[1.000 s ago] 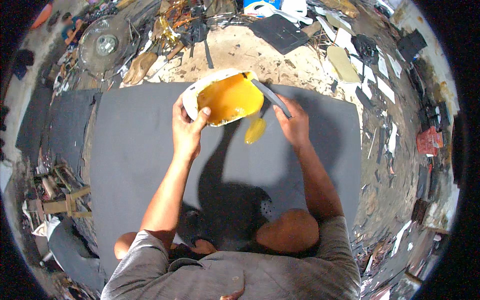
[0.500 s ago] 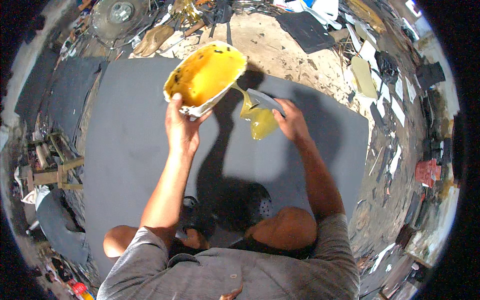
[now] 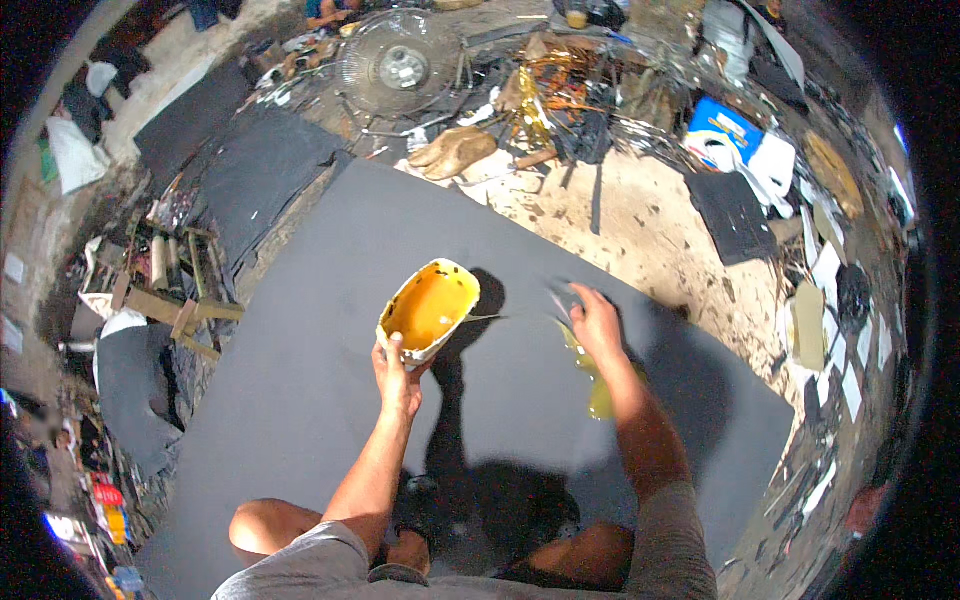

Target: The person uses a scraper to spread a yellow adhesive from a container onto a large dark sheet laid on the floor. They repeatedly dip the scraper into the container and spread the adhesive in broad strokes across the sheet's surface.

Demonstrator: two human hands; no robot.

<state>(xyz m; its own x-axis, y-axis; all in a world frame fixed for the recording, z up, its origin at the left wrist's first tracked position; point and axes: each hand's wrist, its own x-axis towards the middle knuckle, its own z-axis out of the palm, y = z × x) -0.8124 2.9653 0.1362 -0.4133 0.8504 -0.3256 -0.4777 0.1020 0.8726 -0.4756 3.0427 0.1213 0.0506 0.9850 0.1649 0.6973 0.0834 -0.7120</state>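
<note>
My left hand (image 3: 397, 382) grips the near end of a whitish tub (image 3: 430, 352), its thumb over the rim. Thick yellow glue-like liquid (image 3: 440, 303) fills the inside, with dark specks along the wall. A thin strand stretches from the tub's right side toward my right hand (image 3: 597, 330). That hand is closed round a flat grey spreader (image 3: 559, 302), smeared by motion. Beneath it, a patch of yellow glue (image 3: 600, 402) lies on a large dark grey sheet (image 3: 330, 400), partly covered by my right hand and forearm.
Beyond the sheet's far edge lie a shoe last (image 3: 452, 153), a fan (image 3: 402, 68) and a dark square piece (image 3: 732, 217) on a pale board (image 3: 640, 215). A wooden stool-like frame (image 3: 180, 305) stands left. Scraps litter the right side. My bare knees flank the near edge.
The view has shifted, showing more of the far floor. The tub is lower and farther from my right hand. The spreader has left the tub's rim, and the glue now lies on the sheet.
</note>
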